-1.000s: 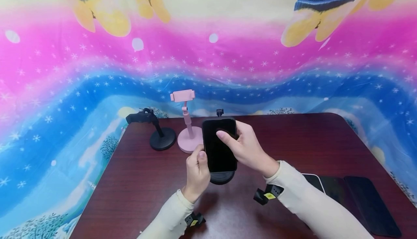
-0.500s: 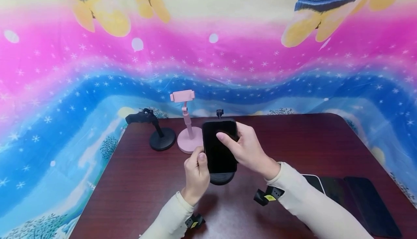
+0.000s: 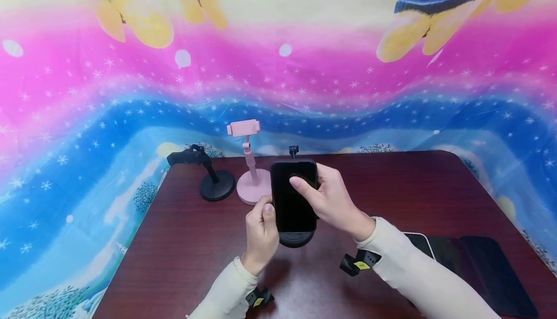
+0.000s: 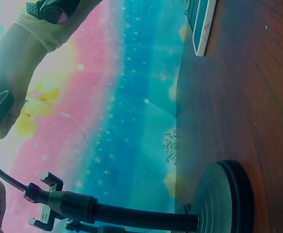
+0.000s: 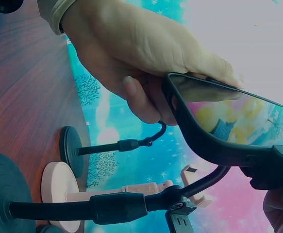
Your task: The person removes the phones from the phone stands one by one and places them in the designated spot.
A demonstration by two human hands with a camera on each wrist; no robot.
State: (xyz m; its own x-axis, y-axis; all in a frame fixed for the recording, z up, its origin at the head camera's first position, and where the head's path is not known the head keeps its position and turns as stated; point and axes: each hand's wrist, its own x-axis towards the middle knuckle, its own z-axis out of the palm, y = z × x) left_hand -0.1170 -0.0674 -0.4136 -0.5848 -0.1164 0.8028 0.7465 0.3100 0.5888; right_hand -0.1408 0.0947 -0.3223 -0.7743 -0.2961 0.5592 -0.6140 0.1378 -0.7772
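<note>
A black phone (image 3: pixel 295 203) with a dark screen stands tilted in front of the person, over the round base (image 4: pixel 224 199) of a black phone stand (image 5: pixel 117 208). The stand's holder (image 5: pixel 272 162) sits at the phone's edge. My left hand (image 3: pixel 262 234) grips the phone's lower left side, its thumb along the edge. My right hand (image 3: pixel 335 198) holds the upper right side, with the thumb over the screen and the other fingers hidden behind. The right wrist view shows the phone's edge (image 5: pixel 194 131) and the left thumb over it.
To the left stand a pink phone stand (image 3: pixel 254 183) and another black stand (image 3: pixel 216 185). A white-edged flat object (image 3: pixel 419 241) and a dark flat slab (image 3: pixel 496 270) lie on the right of the brown table (image 3: pixel 391 188). A printed cloth (image 3: pixel 278 92) hangs behind.
The phone and both hands have shifted very slightly downward in the head view. Both hands keep the same hold.
</note>
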